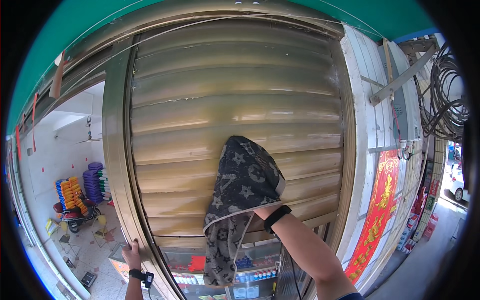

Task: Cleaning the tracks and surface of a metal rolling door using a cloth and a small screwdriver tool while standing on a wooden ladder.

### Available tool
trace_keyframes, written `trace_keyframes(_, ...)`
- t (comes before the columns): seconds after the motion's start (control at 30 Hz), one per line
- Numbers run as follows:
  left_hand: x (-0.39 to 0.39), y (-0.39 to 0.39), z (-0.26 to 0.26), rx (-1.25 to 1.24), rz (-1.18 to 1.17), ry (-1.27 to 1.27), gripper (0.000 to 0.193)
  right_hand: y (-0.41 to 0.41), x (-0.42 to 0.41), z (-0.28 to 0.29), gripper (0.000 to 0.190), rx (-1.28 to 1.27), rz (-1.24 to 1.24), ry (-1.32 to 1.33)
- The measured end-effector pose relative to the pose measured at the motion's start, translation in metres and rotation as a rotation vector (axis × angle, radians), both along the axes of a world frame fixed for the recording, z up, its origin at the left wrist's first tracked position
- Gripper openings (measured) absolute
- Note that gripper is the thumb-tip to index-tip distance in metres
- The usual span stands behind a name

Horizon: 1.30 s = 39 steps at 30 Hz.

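Note:
My right hand (263, 211) is mostly hidden under a dark grey patterned cloth (244, 180), which it presses against the brown slatted metal shutter panel (240, 108). Part of the cloth hangs below the wrist, in front of the glass. A black band circles the right wrist. Lower left, my left hand (132, 255) grips the edge of the brown metal door post (123, 180); that wrist wears a black band with a small device.
Left of the post, an opening shows a red motorcycle (75, 212), stacked sacks (93, 183) and folding chairs. Bottles stand on glass shelves (258, 279) below the panel. Right are a red banner (375, 221), a metal bracket (405, 75) and coiled cables (446, 97). A thin cord crosses above.

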<state>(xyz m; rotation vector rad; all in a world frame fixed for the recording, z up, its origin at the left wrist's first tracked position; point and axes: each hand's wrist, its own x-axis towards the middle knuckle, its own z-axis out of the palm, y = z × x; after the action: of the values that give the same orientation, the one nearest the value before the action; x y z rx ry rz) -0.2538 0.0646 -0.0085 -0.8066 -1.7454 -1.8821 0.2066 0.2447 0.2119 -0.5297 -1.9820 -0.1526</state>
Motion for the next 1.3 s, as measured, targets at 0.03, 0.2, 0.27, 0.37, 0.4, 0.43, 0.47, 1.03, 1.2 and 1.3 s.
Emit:
trace_keyframes(0.03, 0.002, 0.002, 0.002, -0.015, -0.004, 0.016, 0.060, -0.004, 0.007, 0.009, 0.059, -0.103, 0.052, 0.024)
trace_keyframes(0.2, -0.003, 0.001, 0.000, 0.050, -0.054, 0.062, 0.056, 0.022, 0.029, 0.039, 0.060, -0.100, -0.139, -0.019)
trace_keyframes(0.27, -0.006, -0.003, 0.000, -0.035, -0.069, 0.051, 0.056, 0.036, 0.044, 0.048, 0.060, -0.118, -0.208, -0.030)
trace_keyframes(0.37, -0.006, 0.001, 0.000, 0.014, -0.050, 0.071, 0.058, 0.049, 0.067, 0.053, 0.062, -0.115, -0.142, 0.008)
trace_keyframes(0.4, -0.011, -0.002, -0.005, 0.020, -0.042, 0.065, 0.058, 0.033, 0.071, 0.057, 0.057, -0.112, -0.147, 0.056)
trace_keyframes(0.43, -0.014, 0.000, -0.008, 0.004, -0.015, 0.063, 0.058, 0.025, 0.080, 0.060, 0.051, -0.110, -0.163, 0.108)
trace_keyframes(0.47, -0.016, 0.002, -0.009, -0.013, 0.012, 0.060, 0.057, 0.026, 0.088, 0.061, 0.052, -0.108, -0.182, 0.133)
trace_keyframes(1.03, -0.068, 0.025, -0.042, 0.027, -0.052, 0.107, 0.061, 0.085, 0.239, 0.066, 0.062, 0.036, -0.775, 0.085)
trace_keyframes(1.2, -0.079, 0.033, -0.051, 0.011, -0.005, 0.094, 0.062, 0.063, 0.224, 0.050, 0.058, 0.074, -0.706, 0.117)
trace_keyframes(1.3, -0.069, 0.025, -0.040, -0.002, -0.080, 0.082, 0.062, 0.052, 0.179, 0.040, 0.057, 0.039, -0.566, 0.119)
